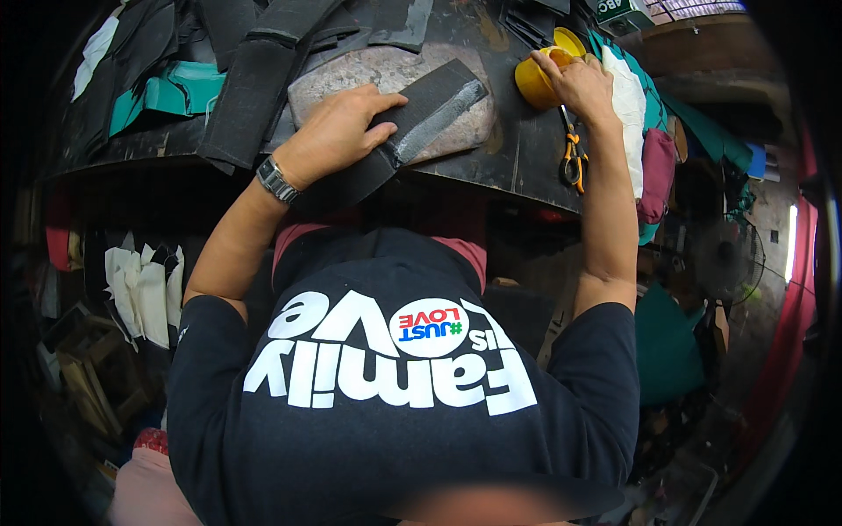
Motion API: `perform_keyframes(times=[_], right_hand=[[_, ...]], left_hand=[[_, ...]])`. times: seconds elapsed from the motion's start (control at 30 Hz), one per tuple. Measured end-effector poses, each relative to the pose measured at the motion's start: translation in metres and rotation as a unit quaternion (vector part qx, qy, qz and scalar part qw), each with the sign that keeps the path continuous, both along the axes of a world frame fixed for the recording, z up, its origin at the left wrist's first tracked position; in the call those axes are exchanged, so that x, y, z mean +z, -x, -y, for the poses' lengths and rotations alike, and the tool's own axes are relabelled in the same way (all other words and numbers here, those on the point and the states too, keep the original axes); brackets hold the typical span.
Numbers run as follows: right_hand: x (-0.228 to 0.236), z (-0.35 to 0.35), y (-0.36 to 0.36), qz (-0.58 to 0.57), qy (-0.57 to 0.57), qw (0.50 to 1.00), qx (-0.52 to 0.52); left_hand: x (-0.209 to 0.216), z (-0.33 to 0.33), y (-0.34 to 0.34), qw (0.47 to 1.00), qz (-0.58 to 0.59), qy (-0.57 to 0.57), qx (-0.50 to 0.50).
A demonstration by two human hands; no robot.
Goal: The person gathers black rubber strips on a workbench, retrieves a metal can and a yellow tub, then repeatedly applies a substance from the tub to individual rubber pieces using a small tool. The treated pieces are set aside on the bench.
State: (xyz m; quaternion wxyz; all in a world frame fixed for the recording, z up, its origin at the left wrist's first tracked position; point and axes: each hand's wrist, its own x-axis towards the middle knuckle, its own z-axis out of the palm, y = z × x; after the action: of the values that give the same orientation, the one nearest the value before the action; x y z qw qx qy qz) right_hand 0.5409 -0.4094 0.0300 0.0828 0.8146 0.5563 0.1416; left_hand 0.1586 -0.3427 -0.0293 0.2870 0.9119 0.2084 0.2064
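My left hand [346, 127] holds the near left part of a black material strip [423, 98], thumb and index finger on its surface. A wet-looking grey band runs along the strip's right side. Under the strip is a flat, mottled stone slab [320, 77], and the strip's near end hangs over the table edge. At the far right, my right hand [586, 86] is at the mouth of a yellow pot [532, 81], fingers curled over the rim. Whatever those fingers hold is hidden. Orange-and-black-handled scissors [573, 164] lie just in front of the pot.
Black cut pieces [250, 92] and green material [189, 86] cover the table's left side. A yellow lid [570, 40] sits behind the pot. White cloth [624, 123] and a maroon cloth [656, 175] hang at the right edge. A fan [728, 261] stands further right.
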Motion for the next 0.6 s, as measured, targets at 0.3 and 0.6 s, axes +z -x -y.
perform_keyframes(times=[0.3, 0.6], right_hand=[[-0.011, -0.004, -0.011, 0.017, 0.048, 0.999, 0.018], [0.032, 0.026, 0.022, -0.050, 0.040, 0.979, -0.194]], left_hand=[[-0.004, 0.005, -0.011, 1.000, 0.015, -0.007, 0.009], [-0.006, 0.010, -0.010, 0.999, 0.018, 0.003, 0.033]])
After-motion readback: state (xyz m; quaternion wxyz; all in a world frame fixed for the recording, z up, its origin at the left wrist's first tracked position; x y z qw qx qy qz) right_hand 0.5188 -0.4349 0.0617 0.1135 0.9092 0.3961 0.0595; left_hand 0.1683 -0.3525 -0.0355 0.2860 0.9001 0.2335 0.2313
